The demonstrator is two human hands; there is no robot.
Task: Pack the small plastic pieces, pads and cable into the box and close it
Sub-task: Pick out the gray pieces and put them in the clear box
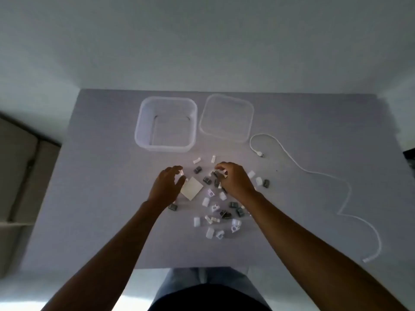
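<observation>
A clear plastic box (143, 129) stands open at the back of the table, with its lid (226, 118) lying flat to its right. A white cable (323, 176) snakes along the right side. Several small white and grey plastic pieces (215, 207) lie scattered in the middle, beside a stack of pale square pads (192, 188). My left hand (167, 184) curls its fingers round small white pieces just left of the pads. My right hand (233, 180) grips white and grey pieces at the top of the pile.
The grey table (101, 198) has bare surface on its left half and near the front edge. A beige cabinet or sofa (20, 167) stands left of the table. My legs show below the front edge.
</observation>
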